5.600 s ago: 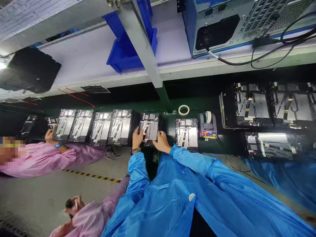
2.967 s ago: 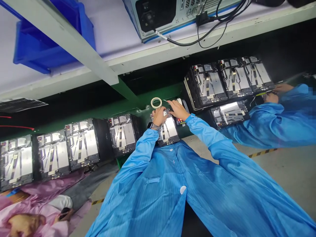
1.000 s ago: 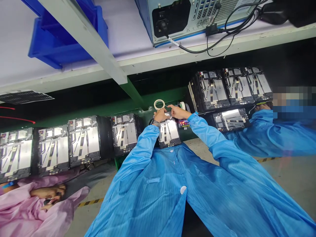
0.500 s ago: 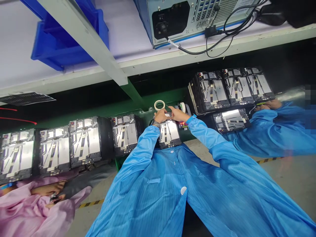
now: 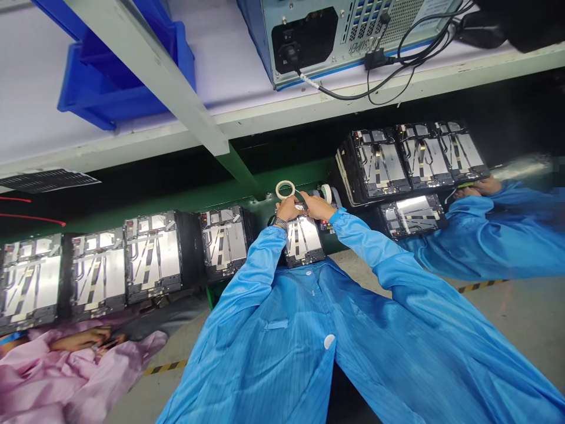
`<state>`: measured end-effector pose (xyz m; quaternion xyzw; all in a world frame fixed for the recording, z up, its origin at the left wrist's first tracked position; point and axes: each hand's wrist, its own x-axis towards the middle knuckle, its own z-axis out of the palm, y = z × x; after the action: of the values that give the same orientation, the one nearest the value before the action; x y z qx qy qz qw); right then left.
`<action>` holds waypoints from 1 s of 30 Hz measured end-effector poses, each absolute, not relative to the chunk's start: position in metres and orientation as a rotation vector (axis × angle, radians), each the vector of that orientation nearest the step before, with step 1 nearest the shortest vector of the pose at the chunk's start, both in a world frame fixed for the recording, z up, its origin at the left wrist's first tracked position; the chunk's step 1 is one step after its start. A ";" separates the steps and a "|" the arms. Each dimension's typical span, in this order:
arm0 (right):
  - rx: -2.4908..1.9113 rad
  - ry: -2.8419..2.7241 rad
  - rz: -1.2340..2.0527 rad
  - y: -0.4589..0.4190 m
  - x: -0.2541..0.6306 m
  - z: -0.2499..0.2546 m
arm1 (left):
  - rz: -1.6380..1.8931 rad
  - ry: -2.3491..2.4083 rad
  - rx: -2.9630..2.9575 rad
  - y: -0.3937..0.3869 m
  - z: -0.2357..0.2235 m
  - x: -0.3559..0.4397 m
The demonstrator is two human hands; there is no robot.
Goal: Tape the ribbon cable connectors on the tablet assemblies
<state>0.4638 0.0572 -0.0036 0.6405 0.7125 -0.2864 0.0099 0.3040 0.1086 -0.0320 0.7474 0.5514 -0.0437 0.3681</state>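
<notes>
An open device with silver shielding and black strips [image 5: 304, 238] lies on the green belt right in front of me. My left hand [image 5: 287, 208] and my right hand [image 5: 316, 205] meet at its far edge, fingers bent and pressed down on the top of the unit. Whether anything small is pinched between them is too small to make out. A roll of pale tape [image 5: 285, 189] lies just beyond my fingers. A small tape dispenser [image 5: 327, 192] stands to the right of my right hand.
Several more open units [image 5: 152, 253] sit in a row to the left. Stacked black trays of units [image 5: 410, 156] stand at the right, where a person in blue [image 5: 485, 232] works. A person in pink [image 5: 75, 365] is at lower left. Overhead are a shelf, blue bins [image 5: 119, 76] and a computer case [image 5: 335, 29].
Since a second ago my hands have stayed at the far edge of the unit, closing slightly together. The person at the right has leaned back out of view.
</notes>
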 end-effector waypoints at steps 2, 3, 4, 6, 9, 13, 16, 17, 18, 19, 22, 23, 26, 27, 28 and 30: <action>2.034 2.213 -0.876 0.060 0.465 -0.005 | -0.099 1.403 1.908 0.108 -0.030 0.304; 2.060 2.206 -0.864 0.062 0.467 -0.006 | -0.092 1.398 1.901 0.108 -0.030 0.303; 2.091 2.194 -0.860 0.064 0.471 -0.007 | -0.086 1.396 1.891 0.108 -0.029 0.303; 2.176 2.143 -0.889 0.068 0.481 -0.010 | -0.080 1.400 1.873 0.108 -0.028 0.303; 2.377 2.048 -0.956 0.069 0.496 -0.017 | -0.085 1.410 1.866 0.108 -0.028 0.302; 2.603 2.106 -1.014 0.056 0.503 -0.030 | -0.077 1.349 1.900 0.110 -0.028 0.298; 2.565 2.186 -1.153 0.040 0.499 -0.043 | -0.087 1.277 1.957 0.110 -0.028 0.295; 2.556 2.181 -1.194 0.036 0.497 -0.047 | -0.092 1.274 1.980 0.109 -0.027 0.295; 2.566 2.161 -1.221 0.033 0.496 -0.050 | -0.096 1.284 2.001 0.108 -0.027 0.295; 2.593 2.137 -1.230 0.031 0.496 -0.052 | -0.102 1.301 2.019 0.107 -0.027 0.297; 2.714 2.118 -1.169 0.029 0.496 -0.052 | -0.149 1.342 2.037 0.105 -0.024 0.305; 2.758 2.131 -1.145 0.028 0.494 -0.050 | -0.169 1.344 2.031 0.105 -0.022 0.308; 2.916 2.134 -1.133 0.019 0.479 -0.037 | -0.159 1.335 1.989 0.111 -0.017 0.303; 2.957 2.124 -1.158 0.014 0.470 -0.033 | -0.094 1.324 1.967 0.114 -0.015 0.296; 2.970 2.123 -1.204 0.008 0.459 -0.030 | 0.014 1.317 1.939 0.117 -0.014 0.286; 2.893 2.167 -1.322 -0.004 0.436 -0.028 | 0.317 1.346 1.849 0.121 -0.013 0.259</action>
<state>0.4360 -0.0041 -0.0277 0.7051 0.5283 -0.3222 -0.3462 0.2594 0.1211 -0.0127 0.7324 0.5330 0.1255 0.4046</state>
